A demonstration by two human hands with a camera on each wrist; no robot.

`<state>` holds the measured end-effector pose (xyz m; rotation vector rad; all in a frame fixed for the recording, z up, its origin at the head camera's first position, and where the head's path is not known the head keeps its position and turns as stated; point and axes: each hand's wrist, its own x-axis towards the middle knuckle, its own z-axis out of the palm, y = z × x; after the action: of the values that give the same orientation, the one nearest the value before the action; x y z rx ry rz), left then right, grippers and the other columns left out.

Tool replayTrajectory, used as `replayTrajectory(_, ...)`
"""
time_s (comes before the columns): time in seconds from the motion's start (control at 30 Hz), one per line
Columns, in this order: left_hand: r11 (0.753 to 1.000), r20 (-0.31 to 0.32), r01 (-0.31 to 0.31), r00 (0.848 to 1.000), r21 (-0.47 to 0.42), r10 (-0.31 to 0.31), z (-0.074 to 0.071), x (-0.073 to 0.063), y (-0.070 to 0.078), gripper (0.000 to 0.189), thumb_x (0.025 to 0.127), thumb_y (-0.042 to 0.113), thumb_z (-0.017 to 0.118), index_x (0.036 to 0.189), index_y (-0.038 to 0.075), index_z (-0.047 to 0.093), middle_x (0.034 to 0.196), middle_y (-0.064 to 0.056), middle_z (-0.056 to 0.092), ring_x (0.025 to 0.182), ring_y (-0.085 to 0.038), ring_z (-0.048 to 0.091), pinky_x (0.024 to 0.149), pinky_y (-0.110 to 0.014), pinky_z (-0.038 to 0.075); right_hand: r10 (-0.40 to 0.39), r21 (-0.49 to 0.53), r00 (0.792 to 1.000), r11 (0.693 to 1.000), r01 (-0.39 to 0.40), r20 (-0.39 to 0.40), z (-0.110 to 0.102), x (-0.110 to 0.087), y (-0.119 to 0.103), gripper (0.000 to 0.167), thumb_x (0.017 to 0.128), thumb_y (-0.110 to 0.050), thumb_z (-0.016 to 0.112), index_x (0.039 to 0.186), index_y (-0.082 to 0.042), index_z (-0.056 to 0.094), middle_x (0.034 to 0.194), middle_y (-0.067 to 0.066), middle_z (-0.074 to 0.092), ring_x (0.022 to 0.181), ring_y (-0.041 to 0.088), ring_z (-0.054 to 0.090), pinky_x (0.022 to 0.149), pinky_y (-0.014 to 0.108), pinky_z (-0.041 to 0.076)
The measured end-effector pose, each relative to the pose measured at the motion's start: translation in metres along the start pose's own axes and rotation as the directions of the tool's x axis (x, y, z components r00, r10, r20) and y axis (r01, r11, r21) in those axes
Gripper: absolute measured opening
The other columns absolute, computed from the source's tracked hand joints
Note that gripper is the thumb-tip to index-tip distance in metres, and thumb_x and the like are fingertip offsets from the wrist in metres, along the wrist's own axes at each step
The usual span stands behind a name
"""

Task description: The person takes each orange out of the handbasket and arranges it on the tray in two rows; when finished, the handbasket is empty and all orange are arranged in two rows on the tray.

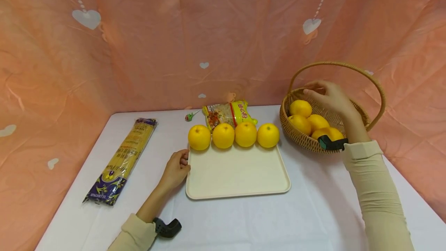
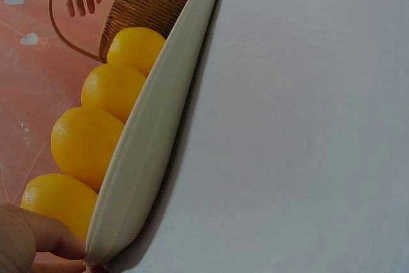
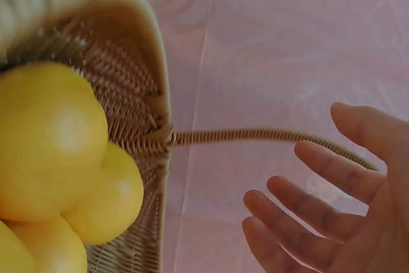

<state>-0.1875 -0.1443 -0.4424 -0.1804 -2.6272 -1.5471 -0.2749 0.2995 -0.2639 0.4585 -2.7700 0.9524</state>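
My left hand (image 1: 176, 169) pinches the left rim of a cream rectangular tray (image 1: 237, 173); in the left wrist view, its fingers (image 2: 57, 238) meet the tray's edge. Several yellow oranges (image 1: 223, 135) stand in a row along the tray's far side. Over the wicker basket (image 1: 296, 136) at the right, my right hand (image 1: 329, 95) hovers with fingers spread and holds nothing. More oranges (image 1: 301, 109) are piled inside this basket, mostly toward its left and front. In the right wrist view, the fingers (image 3: 319, 222) are apart from the fruit (image 3: 51, 139).
A long spaghetti packet (image 1: 122, 162) lies on the white-covered table (image 1: 244, 224) at the left. Behind the row of oranges are a yellow pasta bag (image 1: 228, 114) and a small lollipop (image 1: 189, 117). The basket's tall handle (image 1: 334, 64) arches over the right hand. A pink curtain (image 1: 174, 49) hangs behind.
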Motion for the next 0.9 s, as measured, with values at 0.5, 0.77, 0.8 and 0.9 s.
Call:
replayTrajectory(0.5,1.000,0.006,0.009,1.000,0.007,-0.009,-0.001,-0.001,-0.002,0.046,0.076,-0.011,0.055,0.122,-0.014,0.047,0.103,-0.020,0.049,0.087,-0.024,0.048,0.069,-0.018,0.043,0.198,0.016,0.957,0.978,-0.206,0.213,-0.007,0.030,0.036,0.061,0.097,-0.038,0.040,0.136,0.009,0.037,0.133,0.033,0.039,0.116,0.044,0.042,0.093,0.054,0.039)
replayTrajectory(0.77,1.000,-0.012,-0.012,1.000,-0.005,0.012,0.001,-0.002,-0.002,0.045,0.076,-0.013,0.055,0.120,-0.014,0.048,0.101,-0.019,0.049,0.084,-0.022,0.048,0.068,-0.017,0.043,0.291,-0.006,0.921,0.954,-0.300,0.259,-0.004,0.032,0.053,0.069,0.096,-0.046,0.039,0.136,0.010,0.034,0.127,0.031,0.040,0.102,0.036,0.048,0.084,0.044,0.047)
replayTrajectory(0.8,1.000,-0.011,-0.012,1.000,-0.007,0.012,0.001,-0.002,-0.001,0.045,0.076,-0.013,0.055,0.120,-0.014,0.048,0.101,-0.019,0.049,0.084,-0.023,0.048,0.068,-0.017,0.043,0.306,-0.004,0.915,0.949,-0.316,0.264,-0.003,0.033,0.055,0.070,0.096,-0.047,0.038,0.136,0.010,0.032,0.124,0.031,0.041,0.098,0.033,0.049,0.082,0.042,0.048)
replayTrajectory(0.9,1.000,-0.008,-0.012,1.000,-0.010,0.012,0.001,-0.001,-0.001,0.045,0.076,-0.013,0.055,0.120,-0.014,0.048,0.101,-0.019,0.049,0.085,-0.024,0.048,0.068,-0.017,0.043,0.332,-0.010,0.904,0.940,-0.342,0.269,-0.001,0.033,0.060,0.073,0.095,-0.049,0.038,0.136,0.011,0.031,0.111,0.029,0.044,0.086,0.029,0.049,0.074,0.038,0.046)
